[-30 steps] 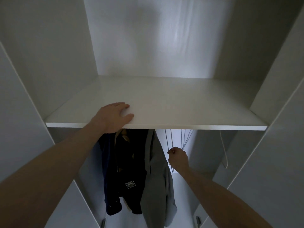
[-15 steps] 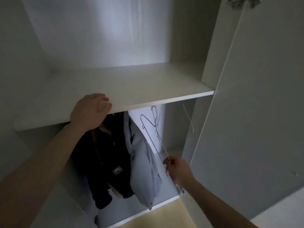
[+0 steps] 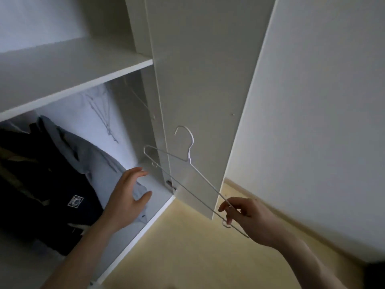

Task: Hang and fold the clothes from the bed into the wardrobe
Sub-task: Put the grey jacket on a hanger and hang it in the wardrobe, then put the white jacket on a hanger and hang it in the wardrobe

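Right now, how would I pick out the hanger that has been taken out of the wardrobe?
Start at the open wardrobe door. In front of its lower edge, a thin white wire hanger is pinched at one end by the right hand. Unlike the hangers left inside under the shelf, it is out in the open.

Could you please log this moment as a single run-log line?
right hand: pinches wire hanger, outside wardrobe | left hand: open, holds nothing, before grey garment | door: open

Plain white wall (image 3: 312, 101) on the right, pale yellow floor (image 3: 187, 247) below, dim light.
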`<state>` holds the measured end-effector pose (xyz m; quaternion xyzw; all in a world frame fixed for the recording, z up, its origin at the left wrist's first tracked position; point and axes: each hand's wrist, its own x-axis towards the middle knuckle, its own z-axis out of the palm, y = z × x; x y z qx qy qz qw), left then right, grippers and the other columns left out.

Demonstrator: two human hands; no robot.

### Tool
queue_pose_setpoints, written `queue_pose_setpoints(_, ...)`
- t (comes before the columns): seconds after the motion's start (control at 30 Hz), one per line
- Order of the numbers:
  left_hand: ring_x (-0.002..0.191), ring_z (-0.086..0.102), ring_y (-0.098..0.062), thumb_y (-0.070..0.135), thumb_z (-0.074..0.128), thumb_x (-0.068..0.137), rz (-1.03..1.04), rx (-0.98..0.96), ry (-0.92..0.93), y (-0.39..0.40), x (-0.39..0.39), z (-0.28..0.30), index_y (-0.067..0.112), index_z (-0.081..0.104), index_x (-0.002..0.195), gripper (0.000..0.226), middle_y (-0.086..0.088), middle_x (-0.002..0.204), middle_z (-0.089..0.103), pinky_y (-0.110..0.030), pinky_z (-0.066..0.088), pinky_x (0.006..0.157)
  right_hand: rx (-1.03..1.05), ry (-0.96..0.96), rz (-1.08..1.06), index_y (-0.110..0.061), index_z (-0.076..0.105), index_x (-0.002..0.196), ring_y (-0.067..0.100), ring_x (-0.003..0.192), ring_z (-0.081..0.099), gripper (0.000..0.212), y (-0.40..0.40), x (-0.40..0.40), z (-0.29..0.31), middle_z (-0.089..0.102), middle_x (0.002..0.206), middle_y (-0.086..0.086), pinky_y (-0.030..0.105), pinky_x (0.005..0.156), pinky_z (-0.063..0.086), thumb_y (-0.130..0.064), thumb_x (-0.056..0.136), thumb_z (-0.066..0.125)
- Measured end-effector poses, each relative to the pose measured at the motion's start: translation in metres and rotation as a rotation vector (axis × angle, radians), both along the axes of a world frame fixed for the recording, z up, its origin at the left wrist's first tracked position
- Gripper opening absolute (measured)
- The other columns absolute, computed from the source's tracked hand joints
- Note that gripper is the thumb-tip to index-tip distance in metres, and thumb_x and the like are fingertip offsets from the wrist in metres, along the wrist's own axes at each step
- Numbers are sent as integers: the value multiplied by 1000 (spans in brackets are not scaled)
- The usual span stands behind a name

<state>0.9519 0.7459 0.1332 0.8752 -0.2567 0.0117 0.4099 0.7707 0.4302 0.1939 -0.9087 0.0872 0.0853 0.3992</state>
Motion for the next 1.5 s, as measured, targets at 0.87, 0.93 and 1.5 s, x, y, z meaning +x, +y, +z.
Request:
queue_pose_setpoints(0.87, 70, 67, -9, 22, 77, 90, -843, 256, 213, -498, -457, -23, 16, 69, 73, 20, 5, 70, 71, -29, 49, 71, -136, 15, -1183, -41, 78, 93, -1, 66, 59, 8, -203, -654, -37, 68, 70, -21, 14, 57, 42, -44, 91, 71)
queue_pose_setpoints(0.93, 62, 64, -17, 26, 77, 89, -924, 306, 240, -531, -494, -27, 18, 70, 75, 18, -1, 66, 69, -33, 50, 64, -151, 39, -1255, -40, 77, 92, -4, 77, 61, 9, -210, -686, -54, 69, 76, -23, 15, 64, 44, -43, 90, 69)
queue_pose_setpoints(1.5, 83, 66, -4, 34, 77, 83, -1266, 566, 379, -814, -752, -133, 33, 70, 81, 7, 16, 86, 74, -30, 57, 78, 1, 146, -1696, -29, 62, 66, 7, 53, 45, 30, -374, -859, -120, 52, 54, -14, 21, 53, 33, -32, 95, 68)
